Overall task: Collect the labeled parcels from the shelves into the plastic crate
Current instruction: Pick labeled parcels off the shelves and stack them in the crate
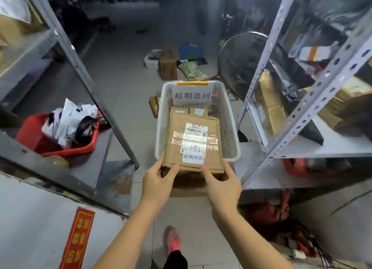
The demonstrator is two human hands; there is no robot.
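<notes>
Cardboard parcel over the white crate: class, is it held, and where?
Yes. Both hands, left and right, hold the cardboard parcel at its near edge corners, above the crate.

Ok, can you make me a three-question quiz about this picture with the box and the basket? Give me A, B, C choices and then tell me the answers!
1. Where is the white crate?
A. On the floor between the shelves
B. On a top shelf
C. On a chair

2. What colour is the bin on the left-side shelf?
A. Blue
B. Red
C. Yellow

3. How is the cardboard parcel held?
A. By nobody
B. By one hand
C. By both hands

Answers:
1 A: it sits on the floor tiles in the aisle.
2 B: its rim and wall are red.
3 C: the left hand and right hand grip its near corners over the crate.
</notes>
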